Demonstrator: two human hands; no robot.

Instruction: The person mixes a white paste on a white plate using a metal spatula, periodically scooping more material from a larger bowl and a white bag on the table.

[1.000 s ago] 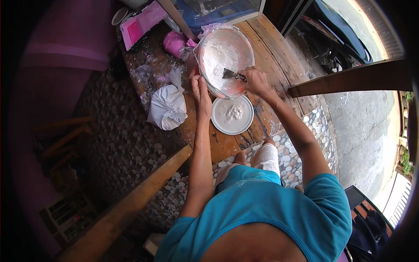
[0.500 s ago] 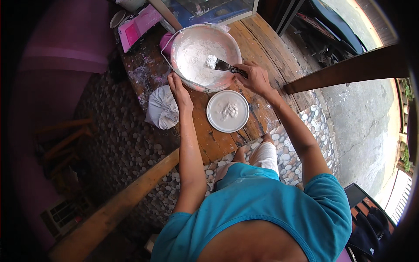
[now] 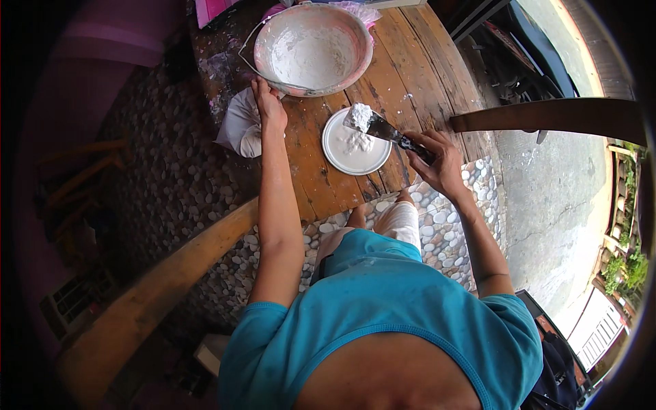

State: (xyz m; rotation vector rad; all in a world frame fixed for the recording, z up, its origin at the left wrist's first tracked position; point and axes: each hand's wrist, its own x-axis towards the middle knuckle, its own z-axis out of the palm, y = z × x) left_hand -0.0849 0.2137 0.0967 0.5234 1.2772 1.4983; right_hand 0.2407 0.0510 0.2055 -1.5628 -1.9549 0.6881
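My right hand (image 3: 441, 162) gripped the scraper (image 3: 385, 130) by its handle, the correct hold, blade over the round lid (image 3: 339, 147). The scraper appeared light and stiff; its white paste (image 3: 361, 115), soft and liable to drop. My left hand (image 3: 272, 114) was at the bucket (image 3: 355, 37); its grip I could not determine.

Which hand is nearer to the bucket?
Left. The left hand is at the near left edge of the bucket; the right hand holds the scraper, closer to the body and farther right.
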